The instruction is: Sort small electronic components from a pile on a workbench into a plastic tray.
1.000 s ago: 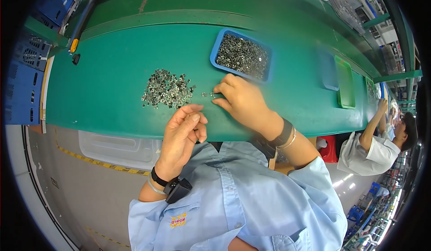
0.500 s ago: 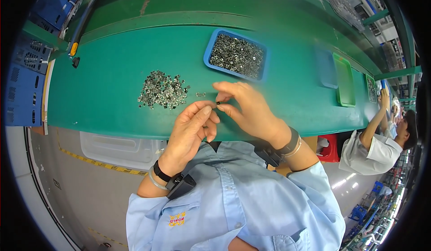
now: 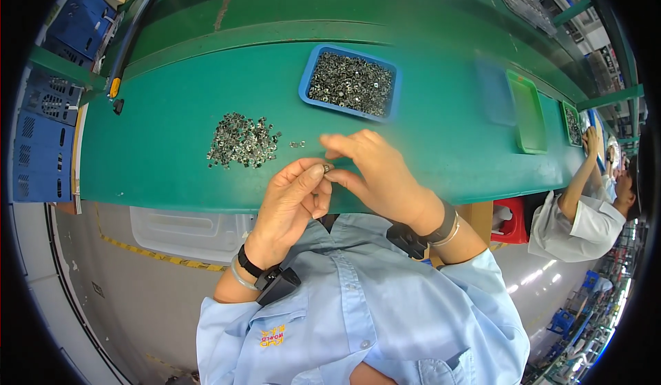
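Thumb and index finger of my left hand [image 3: 288,199] pinch a small metal part [image 3: 326,169], which is mostly covered by the fingertips. Close by on the right, my right hand [image 3: 385,177] has its thumb tip at that part. Its index finger is lifted away from the thumb, with nothing visible gripped between them. A heap of small shiny metal parts [image 3: 242,141] lies on the green tabletop [image 3: 158,116], left of my hands. Between heap and hands are a few loose metal parts [image 3: 297,144]. Beyond my hands, a blue tray [image 3: 303,82] is filled with similar small pieces.
A green tray [image 3: 527,113] stands at the right, beside a blurred bluish patch. Farther right, another person [image 3: 575,223] works at the same bench. Blue crates [image 3: 43,154] stand at the left edge. A clear plastic bin [image 3: 186,233] is below the bench's front edge.
My right index finger has lifted off the small part, opening away from the thumb. The part now sits in my left fingertips. The whole view has shifted slightly.
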Demonstrator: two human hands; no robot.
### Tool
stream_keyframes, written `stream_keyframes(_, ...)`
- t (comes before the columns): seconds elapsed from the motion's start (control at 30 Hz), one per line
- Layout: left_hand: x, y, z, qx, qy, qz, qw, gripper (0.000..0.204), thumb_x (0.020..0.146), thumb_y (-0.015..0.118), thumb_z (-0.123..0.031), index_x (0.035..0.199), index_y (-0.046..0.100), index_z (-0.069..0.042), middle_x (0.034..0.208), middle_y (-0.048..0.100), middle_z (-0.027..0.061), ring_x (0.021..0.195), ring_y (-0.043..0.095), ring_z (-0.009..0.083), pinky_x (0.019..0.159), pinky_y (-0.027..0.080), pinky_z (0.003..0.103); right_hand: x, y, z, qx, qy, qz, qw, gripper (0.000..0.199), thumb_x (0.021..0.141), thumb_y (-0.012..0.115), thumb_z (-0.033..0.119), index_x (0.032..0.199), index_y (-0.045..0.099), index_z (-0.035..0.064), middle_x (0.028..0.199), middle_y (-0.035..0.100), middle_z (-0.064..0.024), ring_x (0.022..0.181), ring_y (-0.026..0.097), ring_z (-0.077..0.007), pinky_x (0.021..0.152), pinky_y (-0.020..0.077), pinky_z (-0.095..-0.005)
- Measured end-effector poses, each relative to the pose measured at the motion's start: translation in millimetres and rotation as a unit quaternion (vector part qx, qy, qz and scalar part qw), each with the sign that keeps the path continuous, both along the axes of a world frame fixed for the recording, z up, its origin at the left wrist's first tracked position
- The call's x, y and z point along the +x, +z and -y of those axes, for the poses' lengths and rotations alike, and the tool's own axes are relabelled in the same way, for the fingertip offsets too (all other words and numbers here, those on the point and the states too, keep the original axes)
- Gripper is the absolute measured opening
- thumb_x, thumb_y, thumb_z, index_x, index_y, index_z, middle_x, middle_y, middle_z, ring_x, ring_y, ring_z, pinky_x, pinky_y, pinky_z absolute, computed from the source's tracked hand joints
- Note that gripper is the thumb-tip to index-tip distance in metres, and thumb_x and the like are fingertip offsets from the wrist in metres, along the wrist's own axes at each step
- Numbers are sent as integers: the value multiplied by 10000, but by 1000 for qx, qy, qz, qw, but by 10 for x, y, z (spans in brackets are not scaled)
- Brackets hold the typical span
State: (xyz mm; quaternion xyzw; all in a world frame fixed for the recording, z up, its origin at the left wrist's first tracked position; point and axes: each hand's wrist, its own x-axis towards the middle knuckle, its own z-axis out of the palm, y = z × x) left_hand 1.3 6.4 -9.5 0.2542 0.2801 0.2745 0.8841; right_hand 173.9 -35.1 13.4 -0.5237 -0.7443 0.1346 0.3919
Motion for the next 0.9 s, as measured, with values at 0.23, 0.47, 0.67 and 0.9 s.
stream_keyframes(0.23, -30, -10, 23, 8, 1, 5, 1000, 210, 921, 581, -214, 1007, 585, -22, 718, 585, 41, 545, 501, 110, 455, 373, 229, -10, -109, 51, 17, -5, -64, 998, 182, 746, 696, 67, 909, 616, 78, 892, 601, -56, 840, 579, -248, 717, 479, -353)
stream_keyframes(0.47, -53, 2, 38, -2, -1, 32, 999, 185, 923, 578, -205, 986, 571, -32, 733, 595, 52, 544, 510, 118, 455, 377, 233, -30, -108, 51, 24, -14, -123, 992, 141, 754, 684, 69, 873, 610, 78, 850, 593, -51, 802, 586, -242, 696, 480, -352)
stream_keyframes(0.67, -48, -9, 55, 3, 7, 49, 999, 139, 922, 576, -172, 972, 560, -44, 747, 606, 58, 547, 517, 118, 457, 377, 234, -38, -126, 52, 10, 8, -156, 988, 149, 759, 689, 44, 885, 613, 70, 874, 596, -60, 815, 583, -222, 692, 486, -325)
stream_keyframes(0.9, -24, -15, 60, 2, 17, 56, 998, 127, 916, 583, -158, 977, 559, -49, 730, 595, 51, 545, 516, 116, 461, 380, 234, -114, -144, 72, -35, 3, -232, 972, 139, 776, 684, 38, 894, 615, 64, 874, 593, -57, 818, 578, -192, 701, 480, -300)
